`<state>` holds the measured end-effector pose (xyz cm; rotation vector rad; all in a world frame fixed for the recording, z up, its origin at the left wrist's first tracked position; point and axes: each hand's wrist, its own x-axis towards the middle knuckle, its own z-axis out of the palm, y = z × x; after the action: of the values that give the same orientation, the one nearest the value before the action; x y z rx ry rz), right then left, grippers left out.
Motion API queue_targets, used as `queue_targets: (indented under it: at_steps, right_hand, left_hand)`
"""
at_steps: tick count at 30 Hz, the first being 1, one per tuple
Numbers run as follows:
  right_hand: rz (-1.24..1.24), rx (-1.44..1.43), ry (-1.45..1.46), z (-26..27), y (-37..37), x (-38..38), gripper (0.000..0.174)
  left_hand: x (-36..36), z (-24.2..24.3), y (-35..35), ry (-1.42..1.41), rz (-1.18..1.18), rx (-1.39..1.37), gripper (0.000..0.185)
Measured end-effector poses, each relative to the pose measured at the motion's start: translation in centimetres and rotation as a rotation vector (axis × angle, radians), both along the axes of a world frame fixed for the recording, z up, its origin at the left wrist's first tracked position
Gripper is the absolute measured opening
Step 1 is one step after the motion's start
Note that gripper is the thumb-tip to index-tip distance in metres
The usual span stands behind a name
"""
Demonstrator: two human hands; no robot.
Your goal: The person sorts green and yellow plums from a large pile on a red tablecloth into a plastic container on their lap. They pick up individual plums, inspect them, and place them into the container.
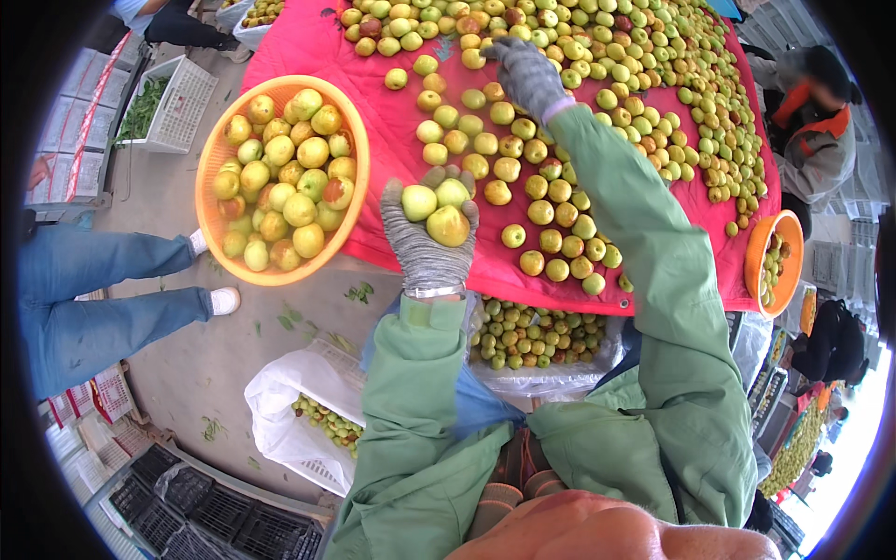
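My left hand [428, 253], in a grey knit glove, is turned palm up at the table's near edge. Three green-yellow jujubes [448, 225] rest in its palm with the fingers curled round them. Farther out over the red cloth [399, 140], my right hand [526, 78] reaches in a grey glove, its back towards me. Its fingertips are beside a jujube [473, 59]; whether they grip anything is hidden under the hand. Loose jujubes [553, 241] lie spread over the cloth, with a denser heap [651, 49] beyond and to the right.
An orange basket [201, 175] of larger jujubes stands left of my left hand. Below the table edge sits a plastic-lined crate [539, 383] of fruit; a white-lined crate [273, 392] is on the floor. A person in jeans [119, 259] stands left; another person [815, 150] sits right.
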<state>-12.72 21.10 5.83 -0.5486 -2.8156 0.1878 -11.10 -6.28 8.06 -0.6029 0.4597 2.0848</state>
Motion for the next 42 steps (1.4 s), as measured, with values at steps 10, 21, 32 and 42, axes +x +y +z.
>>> queue_targets:
  at_steps: [10,21,32,42]
  right_hand:
    - [-0.1,-0.042,-0.278,-1.4,2.0,-5.9,0.058]
    - [-0.427,-0.653,0.274,-0.4,0.9,-0.8,0.051]
    - [-0.128,-2.166,-0.383,1.2,-17.8,27.3,0.067]
    - [-0.855,-1.522,-0.391,-12.8,-23.9,35.4,0.05]
  left_hand:
    - [0.2,-0.6,0.3,0.016,-0.031,0.015,0.06]
    - [-0.2,-0.2,-0.2,0.03,-0.024,0.015,0.058]
    - [2.5,-0.4,-2.6,0.583,-0.853,0.331,0.062]
    - [15.4,-18.4,-5.8,1.499,-1.578,-0.686,0.064]
